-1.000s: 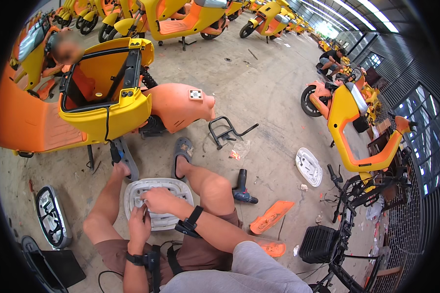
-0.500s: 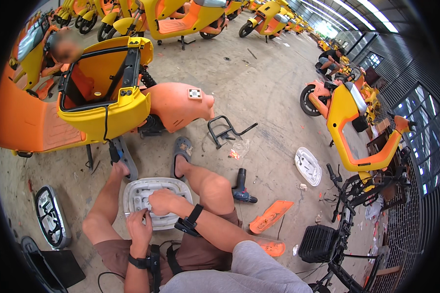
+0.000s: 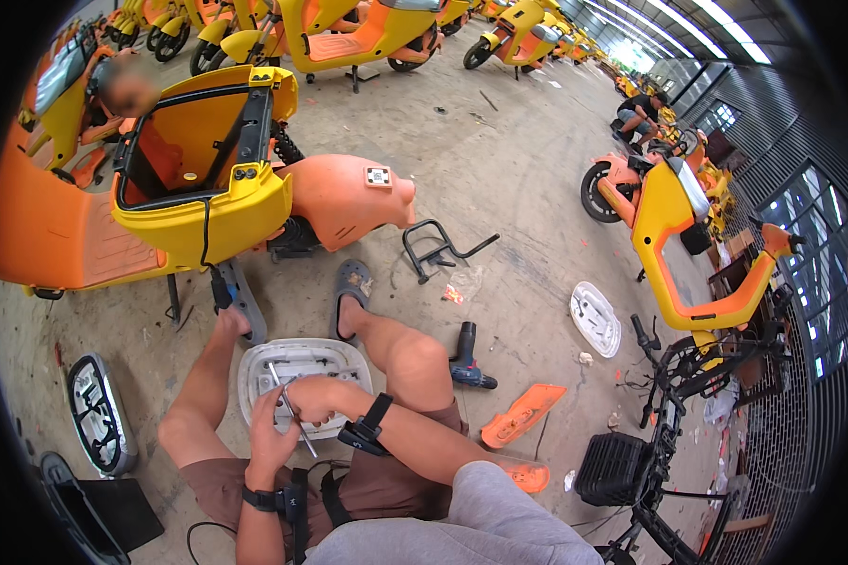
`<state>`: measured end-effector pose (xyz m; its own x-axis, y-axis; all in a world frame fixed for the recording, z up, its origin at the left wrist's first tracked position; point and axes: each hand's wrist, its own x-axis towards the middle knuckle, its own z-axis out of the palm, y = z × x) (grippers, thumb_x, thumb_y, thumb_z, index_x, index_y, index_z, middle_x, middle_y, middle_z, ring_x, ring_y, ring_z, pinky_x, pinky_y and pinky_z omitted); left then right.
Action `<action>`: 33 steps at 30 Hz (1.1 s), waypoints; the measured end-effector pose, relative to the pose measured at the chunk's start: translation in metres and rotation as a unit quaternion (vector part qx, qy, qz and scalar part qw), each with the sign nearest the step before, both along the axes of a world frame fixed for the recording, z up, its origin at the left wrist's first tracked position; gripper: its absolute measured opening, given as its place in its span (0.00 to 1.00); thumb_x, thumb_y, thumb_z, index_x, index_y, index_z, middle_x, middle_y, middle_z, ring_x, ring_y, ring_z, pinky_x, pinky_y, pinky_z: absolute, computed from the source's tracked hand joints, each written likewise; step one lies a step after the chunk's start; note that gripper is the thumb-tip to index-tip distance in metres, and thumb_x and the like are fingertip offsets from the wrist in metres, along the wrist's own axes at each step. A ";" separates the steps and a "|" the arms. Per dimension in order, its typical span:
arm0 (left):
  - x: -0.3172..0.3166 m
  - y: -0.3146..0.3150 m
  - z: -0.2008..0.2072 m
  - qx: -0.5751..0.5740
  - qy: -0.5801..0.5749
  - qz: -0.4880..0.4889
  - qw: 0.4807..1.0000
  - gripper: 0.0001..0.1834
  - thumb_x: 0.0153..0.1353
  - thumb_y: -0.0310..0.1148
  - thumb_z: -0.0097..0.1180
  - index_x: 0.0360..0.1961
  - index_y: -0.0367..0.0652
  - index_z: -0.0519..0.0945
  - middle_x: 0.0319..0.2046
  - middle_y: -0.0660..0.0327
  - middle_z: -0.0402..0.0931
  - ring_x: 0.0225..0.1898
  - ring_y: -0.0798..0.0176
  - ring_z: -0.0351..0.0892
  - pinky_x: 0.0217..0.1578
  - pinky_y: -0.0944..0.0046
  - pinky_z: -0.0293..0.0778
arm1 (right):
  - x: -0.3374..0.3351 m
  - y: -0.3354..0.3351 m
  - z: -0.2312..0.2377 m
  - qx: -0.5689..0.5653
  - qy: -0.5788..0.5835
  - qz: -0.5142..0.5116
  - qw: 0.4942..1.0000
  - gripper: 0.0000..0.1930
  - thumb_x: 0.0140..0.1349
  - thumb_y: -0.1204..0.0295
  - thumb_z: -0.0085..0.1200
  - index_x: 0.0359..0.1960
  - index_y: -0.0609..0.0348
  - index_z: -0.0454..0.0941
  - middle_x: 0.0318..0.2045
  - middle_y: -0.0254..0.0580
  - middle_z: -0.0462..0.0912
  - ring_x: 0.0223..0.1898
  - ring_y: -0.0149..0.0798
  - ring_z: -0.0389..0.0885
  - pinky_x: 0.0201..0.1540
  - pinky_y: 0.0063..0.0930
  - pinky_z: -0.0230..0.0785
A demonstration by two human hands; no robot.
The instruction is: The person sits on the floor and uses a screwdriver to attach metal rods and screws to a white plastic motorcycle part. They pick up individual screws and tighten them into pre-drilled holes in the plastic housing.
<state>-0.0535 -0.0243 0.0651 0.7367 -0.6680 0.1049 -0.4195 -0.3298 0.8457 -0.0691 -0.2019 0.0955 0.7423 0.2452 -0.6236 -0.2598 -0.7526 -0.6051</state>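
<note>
A white oval plastic shell (image 3: 247, 377) lies on the floor between my legs, its ribbed inside facing up. My left hand (image 3: 269, 429) is closed on a thin metal rod (image 3: 306, 440), which slants across the shell's near left part. The rod's kind does not show. Touching or almost touching it, my right hand (image 3: 313, 397) is closed over the middle of the shell. Its fingers are mostly hidden, so what they hold cannot be made out. Both wrists wear black straps.
A cordless drill (image 3: 468, 358) and an orange panel (image 3: 524, 416) lie to my right. A black-rimmed shell (image 3: 100, 416) is at left. Ahead stand a yellow-orange scooter (image 3: 198, 221) and a black bent-tube frame (image 3: 443, 250). Another white shell (image 3: 595, 320) lies farther right. A person (image 3: 639, 118) crouches far off.
The metal rod has swung from lying nearly level to a steep slant, and my left hand has turned and moved slightly right with it. My right hand stays over the shell.
</note>
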 end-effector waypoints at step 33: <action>0.003 0.004 -0.018 0.007 0.075 0.123 0.990 0.12 0.55 0.26 0.65 0.39 0.33 0.81 0.26 0.55 0.78 0.24 0.66 0.74 0.26 0.65 0.69 | 0.005 -0.010 0.014 -0.121 -0.092 0.043 0.987 0.13 0.43 0.68 0.62 0.27 0.67 0.83 0.29 0.56 0.84 0.36 0.53 0.85 0.40 0.43 0.77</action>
